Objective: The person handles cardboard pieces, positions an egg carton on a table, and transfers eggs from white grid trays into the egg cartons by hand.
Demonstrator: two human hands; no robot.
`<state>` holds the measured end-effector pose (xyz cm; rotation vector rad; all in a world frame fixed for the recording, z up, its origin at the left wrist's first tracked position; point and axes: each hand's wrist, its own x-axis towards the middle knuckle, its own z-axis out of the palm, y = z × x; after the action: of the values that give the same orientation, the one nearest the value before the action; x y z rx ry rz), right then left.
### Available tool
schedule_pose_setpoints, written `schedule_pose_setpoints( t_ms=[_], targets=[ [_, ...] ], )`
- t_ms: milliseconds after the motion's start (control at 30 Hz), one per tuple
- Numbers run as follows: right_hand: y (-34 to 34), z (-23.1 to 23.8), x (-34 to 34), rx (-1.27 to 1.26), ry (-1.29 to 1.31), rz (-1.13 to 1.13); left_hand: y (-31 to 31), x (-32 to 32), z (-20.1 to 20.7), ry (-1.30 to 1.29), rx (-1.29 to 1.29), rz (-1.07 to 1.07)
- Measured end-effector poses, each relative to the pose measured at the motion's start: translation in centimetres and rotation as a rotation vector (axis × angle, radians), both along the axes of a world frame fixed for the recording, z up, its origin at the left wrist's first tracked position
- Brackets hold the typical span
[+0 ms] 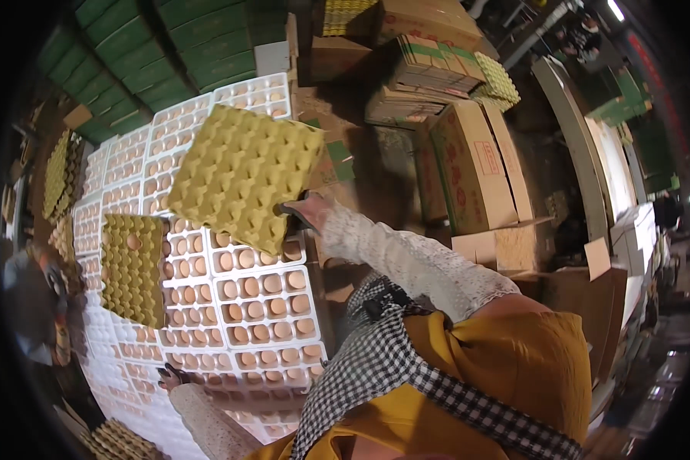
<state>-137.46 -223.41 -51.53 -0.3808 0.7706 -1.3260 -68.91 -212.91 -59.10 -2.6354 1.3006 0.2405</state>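
The right hand [308, 211] pinches the near right corner of a yellow pulp tray [245, 176], thumb and fingers pressed together on its edge, with the rest of the tray reaching out to the left above the white trays [221, 307]. No eggs show in its cups; how much air lies between it and the rows beneath cannot be told from this angle. The left hand [173, 377] is lower down, beside the near white trays, its dark fingers loosely bent; nothing shows between them, and I cannot tell whether they touch or grip a tray edge. A second pulp tray [133, 287] lies over the white trays farther left, with a lone egg [133, 242] in one cup, while brown eggs [251, 287] fill many of the white cells around. The step in hand looks to be one-handed handling of the bare pulp tray over the egg rows. From this pose, a sound next move calls for a firm hold on that single corner, the far side kept from dipping onto shells, and perhaps the left hand's support. Cardboard boxes [471, 169] stand to the right, green cartons [123, 61] rise beyond the trays, and a co-worker [34, 299] shows at the left rim, blurred.
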Motion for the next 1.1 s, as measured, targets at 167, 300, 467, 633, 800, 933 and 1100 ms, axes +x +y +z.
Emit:
schedule_pose_setpoints(
  t_ms=[167,300,467,633,800,933,1100],
  targets=[
    [4.4,4.7,-4.9,0.017,-0.139,-0.049,-1.3,-9.2,1.4,0.044,-0.363,0.122],
    [12.0,11.1,-9.3,-0.086,-0.067,-0.157,1.0,-12.4,5.3,-0.097,-0.619,0.080],
    [22.0,3.5,-15.5,-0.065,0.302,-0.347,6.8,-27.4,8.5,0.358,-0.784,-0.205],
    [28.5,0.8,-15.2,0.181,1.472,-0.017,15.5,-39.1,8.8,0.501,-0.674,-0.224],
    [32.1,-12.0,-20.0,-0.105,0.930,0.062,17.0,-45.4,7.8,0.418,-0.414,-0.359],
    [34.1,-10.3,-23.3,0.036,0.744,0.281,17.5,-45.7,5.4,0.136,-0.179,-0.351],
    [32.6,-10.8,-28.4,0.474,-0.191,-0.271,17.3,-46.3,5.2,0.075,-0.069,-0.301]
  ],
)
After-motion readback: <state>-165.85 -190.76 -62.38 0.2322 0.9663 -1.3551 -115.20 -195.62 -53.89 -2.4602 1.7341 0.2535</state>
